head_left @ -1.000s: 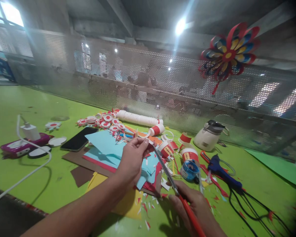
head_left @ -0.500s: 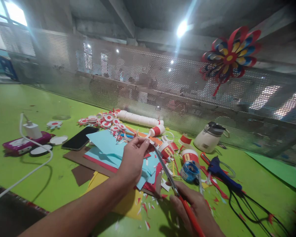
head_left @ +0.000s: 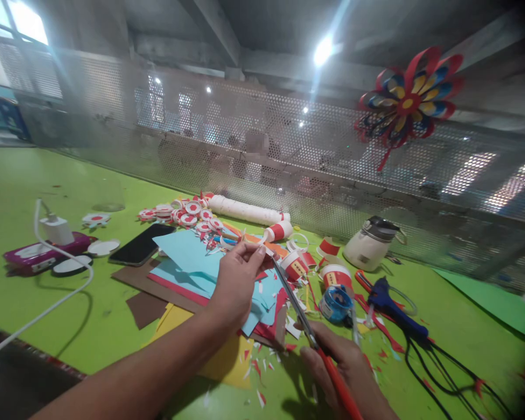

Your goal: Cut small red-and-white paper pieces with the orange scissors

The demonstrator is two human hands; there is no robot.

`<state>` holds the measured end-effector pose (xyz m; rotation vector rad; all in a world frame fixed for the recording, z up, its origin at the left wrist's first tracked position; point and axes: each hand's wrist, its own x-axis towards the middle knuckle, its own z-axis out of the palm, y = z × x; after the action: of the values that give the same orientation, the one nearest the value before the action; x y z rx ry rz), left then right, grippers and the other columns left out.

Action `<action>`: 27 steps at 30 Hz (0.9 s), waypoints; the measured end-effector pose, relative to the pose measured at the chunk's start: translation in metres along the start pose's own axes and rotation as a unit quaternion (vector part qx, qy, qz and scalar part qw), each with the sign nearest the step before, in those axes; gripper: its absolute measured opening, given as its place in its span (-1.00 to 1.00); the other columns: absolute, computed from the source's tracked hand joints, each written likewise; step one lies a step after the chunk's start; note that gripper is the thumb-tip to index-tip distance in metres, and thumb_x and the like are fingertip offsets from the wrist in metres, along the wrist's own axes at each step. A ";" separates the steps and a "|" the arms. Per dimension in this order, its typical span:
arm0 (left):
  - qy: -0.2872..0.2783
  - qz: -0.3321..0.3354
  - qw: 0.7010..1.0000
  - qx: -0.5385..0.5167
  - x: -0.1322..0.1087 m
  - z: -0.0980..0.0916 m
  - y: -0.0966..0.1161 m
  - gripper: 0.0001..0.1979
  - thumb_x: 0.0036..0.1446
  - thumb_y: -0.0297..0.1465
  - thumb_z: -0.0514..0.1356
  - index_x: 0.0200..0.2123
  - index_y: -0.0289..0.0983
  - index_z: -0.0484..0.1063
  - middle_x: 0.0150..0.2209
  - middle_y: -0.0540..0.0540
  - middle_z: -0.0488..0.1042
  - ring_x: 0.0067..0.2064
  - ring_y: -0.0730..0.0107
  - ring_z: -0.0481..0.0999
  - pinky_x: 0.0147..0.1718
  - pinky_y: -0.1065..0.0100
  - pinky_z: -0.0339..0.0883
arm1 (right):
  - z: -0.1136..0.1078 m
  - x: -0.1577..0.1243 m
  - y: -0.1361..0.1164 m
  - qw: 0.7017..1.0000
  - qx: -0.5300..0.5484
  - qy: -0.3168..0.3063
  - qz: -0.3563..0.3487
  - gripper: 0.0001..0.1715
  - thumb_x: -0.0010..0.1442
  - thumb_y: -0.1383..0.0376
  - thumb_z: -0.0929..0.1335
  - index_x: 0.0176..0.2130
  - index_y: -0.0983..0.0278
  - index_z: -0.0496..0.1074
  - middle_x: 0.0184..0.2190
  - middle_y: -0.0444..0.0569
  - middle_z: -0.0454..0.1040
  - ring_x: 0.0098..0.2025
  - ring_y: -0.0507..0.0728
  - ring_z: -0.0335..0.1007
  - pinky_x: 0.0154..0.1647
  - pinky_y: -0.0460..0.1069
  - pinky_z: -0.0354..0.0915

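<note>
My left hand (head_left: 238, 280) pinches a small white paper piece (head_left: 269, 252) above the blue paper sheets (head_left: 188, 256). In my right hand (head_left: 341, 356) are scissors with red handles (head_left: 304, 321); their blades reach up and left to the white piece at my left fingertips. Whether the blade tips are apart is too small to tell. Red and white paper cups (head_left: 338, 275) stand and lie just right of the blades, beside a blue tape roll (head_left: 336, 304). Red and white scraps are scattered below the hands.
A blue glue gun (head_left: 398, 309) with black cords lies at the right, near a beige jug (head_left: 371, 244). Further left are a black phone (head_left: 142, 244), a purple power strip (head_left: 48, 255) with a white cable, and small cup bases (head_left: 188, 220). A mesh screen (head_left: 262, 163) stands behind.
</note>
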<state>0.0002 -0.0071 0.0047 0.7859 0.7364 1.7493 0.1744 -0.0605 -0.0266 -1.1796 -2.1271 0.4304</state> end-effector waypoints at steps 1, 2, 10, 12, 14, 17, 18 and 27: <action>0.000 0.000 1.000 -0.003 0.000 0.000 0.000 -0.90 -0.03 -0.44 0.21 -0.44 -0.37 0.36 -0.48 -0.05 0.47 -0.40 0.46 0.46 -0.27 0.36 0.33 | 0.000 0.000 0.000 1.000 -0.001 0.000 0.001 -0.67 0.14 0.16 0.23 -0.25 0.27 0.47 -0.57 -0.15 0.41 -0.55 0.06 0.28 -0.52 -0.12 0.19; 0.000 0.000 1.000 -0.005 0.000 0.001 0.001 -0.90 -0.03 -0.44 0.21 -0.45 -0.37 0.36 -0.48 -0.05 0.48 -0.40 0.47 0.46 -0.27 0.36 0.33 | 0.000 0.000 0.001 1.000 -0.003 0.001 0.000 -0.67 0.14 0.16 0.23 -0.26 0.27 0.48 -0.58 -0.15 0.40 -0.56 0.06 0.28 -0.53 -0.12 0.18; 0.003 -0.007 1.000 -0.011 -0.001 0.003 0.004 -0.90 -0.05 -0.45 0.21 -0.46 -0.37 0.35 -0.49 -0.06 0.48 -0.42 0.45 0.47 -0.28 0.34 0.33 | 0.001 -0.002 0.002 1.000 -0.004 -0.005 0.001 -0.66 0.15 0.16 0.22 -0.25 0.29 0.48 -0.59 -0.14 0.38 -0.57 0.05 0.24 -0.54 -0.11 0.18; 0.006 -0.009 1.000 -0.012 -0.001 0.003 0.003 -0.90 -0.07 -0.45 0.22 -0.47 -0.36 0.35 -0.50 -0.05 0.48 -0.42 0.45 0.47 -0.29 0.34 0.33 | 0.001 -0.002 0.001 1.000 -0.002 -0.002 0.001 -0.65 0.15 0.16 0.22 -0.24 0.29 0.48 -0.60 -0.13 0.38 -0.57 0.05 0.24 -0.54 -0.11 0.18; 0.009 -0.012 1.000 -0.012 -0.001 0.003 0.003 -0.90 -0.07 -0.45 0.22 -0.47 -0.36 0.35 -0.51 -0.04 0.47 -0.43 0.46 0.47 -0.29 0.35 0.33 | 0.001 -0.002 0.000 1.000 -0.005 0.000 -0.001 -0.64 0.15 0.15 0.22 -0.25 0.30 0.48 -0.61 -0.14 0.36 -0.58 0.05 0.22 -0.55 -0.11 0.17; 0.008 -0.014 1.000 -0.012 -0.002 0.003 0.004 -0.90 -0.07 -0.45 0.22 -0.47 -0.36 0.35 -0.51 -0.04 0.47 -0.43 0.46 0.47 -0.29 0.35 0.33 | 0.001 -0.001 -0.001 1.000 -0.008 0.001 -0.009 -0.64 0.15 0.16 0.21 -0.25 0.30 0.48 -0.62 -0.15 0.34 -0.60 0.03 0.18 -0.57 -0.11 0.16; 0.009 -0.014 1.000 -0.012 -0.002 0.003 0.004 -0.90 -0.07 -0.45 0.22 -0.47 -0.37 0.35 -0.51 -0.04 0.47 -0.44 0.47 0.47 -0.29 0.35 0.33 | 0.001 -0.001 -0.001 1.000 -0.009 0.001 -0.010 -0.65 0.15 0.16 0.21 -0.26 0.30 0.48 -0.63 -0.15 0.33 -0.60 0.03 0.17 -0.58 -0.11 0.15; 0.012 -0.012 1.000 -0.011 -0.002 0.003 0.005 -0.89 -0.09 -0.46 0.23 -0.48 -0.37 0.34 -0.51 -0.07 0.48 -0.43 0.44 0.48 -0.29 0.35 0.34 | 0.002 -0.002 0.001 0.999 -0.023 0.019 -0.019 -0.66 0.14 0.18 0.23 -0.27 0.31 0.49 -0.66 -0.17 0.28 -0.62 0.01 0.13 -0.59 -0.11 0.16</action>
<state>0.0006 -0.0103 0.0101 0.7395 0.7384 1.7449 0.1739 -0.0614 -0.0294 -1.1606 -2.1335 0.3418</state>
